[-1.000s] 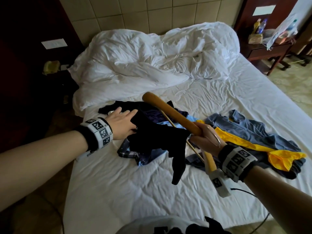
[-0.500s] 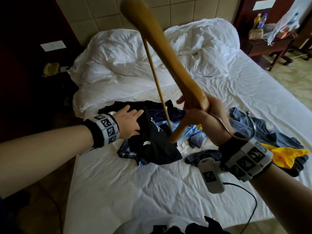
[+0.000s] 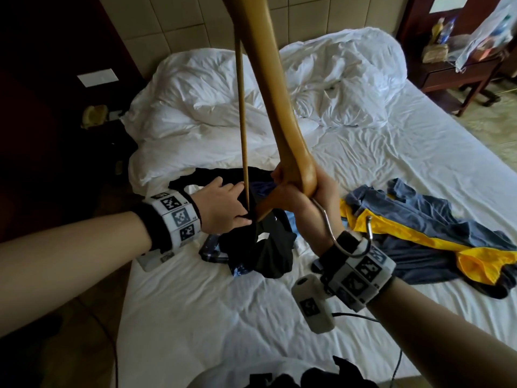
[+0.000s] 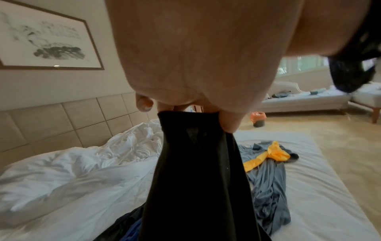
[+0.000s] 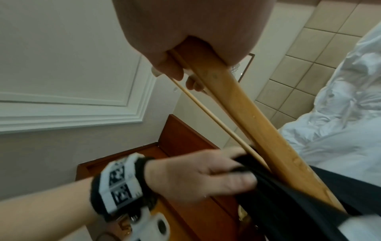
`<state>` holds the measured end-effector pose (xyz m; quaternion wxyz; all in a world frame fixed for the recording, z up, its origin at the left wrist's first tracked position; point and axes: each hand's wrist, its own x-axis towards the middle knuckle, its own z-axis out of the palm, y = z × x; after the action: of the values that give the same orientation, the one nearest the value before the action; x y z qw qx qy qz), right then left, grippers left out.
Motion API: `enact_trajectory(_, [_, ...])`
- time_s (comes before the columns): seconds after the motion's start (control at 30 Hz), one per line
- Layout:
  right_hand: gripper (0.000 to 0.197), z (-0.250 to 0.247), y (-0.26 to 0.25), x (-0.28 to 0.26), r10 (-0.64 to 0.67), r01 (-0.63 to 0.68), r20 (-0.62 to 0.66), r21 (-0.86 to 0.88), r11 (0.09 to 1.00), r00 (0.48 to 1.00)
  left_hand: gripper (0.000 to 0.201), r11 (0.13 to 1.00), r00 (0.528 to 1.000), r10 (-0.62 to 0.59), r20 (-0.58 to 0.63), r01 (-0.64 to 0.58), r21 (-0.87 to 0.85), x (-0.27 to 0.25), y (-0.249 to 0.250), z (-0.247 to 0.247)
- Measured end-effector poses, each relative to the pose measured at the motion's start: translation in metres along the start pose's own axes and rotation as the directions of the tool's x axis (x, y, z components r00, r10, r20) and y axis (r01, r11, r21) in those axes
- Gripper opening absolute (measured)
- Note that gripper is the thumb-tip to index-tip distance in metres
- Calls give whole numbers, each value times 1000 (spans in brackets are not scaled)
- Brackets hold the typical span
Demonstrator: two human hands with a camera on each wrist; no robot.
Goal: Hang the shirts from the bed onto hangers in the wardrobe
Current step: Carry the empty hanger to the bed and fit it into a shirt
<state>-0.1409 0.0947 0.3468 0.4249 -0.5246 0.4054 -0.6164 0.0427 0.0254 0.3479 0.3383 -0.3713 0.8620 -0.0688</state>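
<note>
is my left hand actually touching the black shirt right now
Touching. The left wrist view shows the left hand pinching a fold of the black shirt between thumb and fingers; the right wrist view shows it gripping that cloth beside the wooden hanger.

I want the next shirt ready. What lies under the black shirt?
Under the black shirt a blue garment and a dark patterned garment peek out; the rest is covered.

a beige padded headboard wall of square panels rises behind the white-sheeted bed with its rumpled white duvet. a dark wooden nightstand stands by the pale glossy floor. a framed ink painting hangs above; bright windows light a pale sofa.
</note>
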Motion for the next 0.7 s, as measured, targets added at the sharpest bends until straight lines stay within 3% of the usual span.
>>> enact_trajectory(0.1, [22,3,19,-9,39,-39,-1,-31,999,999,34,988,998,-27,-57,18,-155,-1,-8,-9])
enact_trajectory(0.17, [27,-1,35,-15,61,-57,42,-109,992,997,38,980,990,-32,-135,5,-197,-3,-17,-13])
enact_trajectory(0.27, [41,-19,57,-20,82,-32,166,-286,958,983,35,991,983,-58,-175,36,-129,-6,-31,-9])
enact_trajectory(0.43, [73,-52,65,-21,100,20,281,-392,920,955,34,994,991,-112,-77,112,1,-10,-56,25])
enact_trajectory(0.6, [81,-86,72,-24,252,-54,396,-447,893,883,33,989,989,-140,-50,142,33,-7,-67,56])
enact_trajectory(0.7, [82,-91,74,-24,309,-61,419,-509,859,854,29,990,985,-138,-105,141,24,-3,-69,60])
